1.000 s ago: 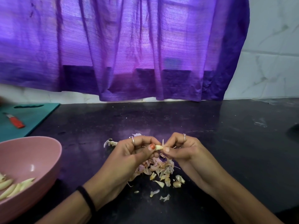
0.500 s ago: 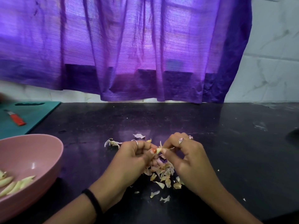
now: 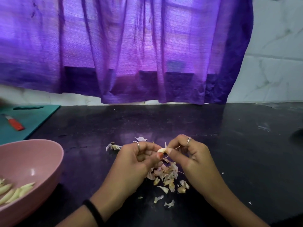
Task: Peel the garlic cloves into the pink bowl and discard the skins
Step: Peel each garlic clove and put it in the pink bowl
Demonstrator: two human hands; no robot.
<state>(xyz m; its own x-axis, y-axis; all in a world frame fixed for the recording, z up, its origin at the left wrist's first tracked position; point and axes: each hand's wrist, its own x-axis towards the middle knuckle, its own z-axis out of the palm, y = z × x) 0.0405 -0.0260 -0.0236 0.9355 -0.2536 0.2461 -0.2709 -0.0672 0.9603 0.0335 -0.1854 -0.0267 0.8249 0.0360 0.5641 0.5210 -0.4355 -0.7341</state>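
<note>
Centre frame: left hand [image 3: 132,163] and right hand [image 3: 195,159] fingers pinch one garlic clove [image 3: 161,150] above skins [image 3: 165,176]; pink bowl [image 3: 37,154] lower left.

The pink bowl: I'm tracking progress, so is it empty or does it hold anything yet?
Not empty. The pink bowl holds several pale peeled cloves lying at its bottom; the frame edge cuts off part of it.

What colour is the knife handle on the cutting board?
Orange-red; the knife handle shows in the head view, far left.
</note>
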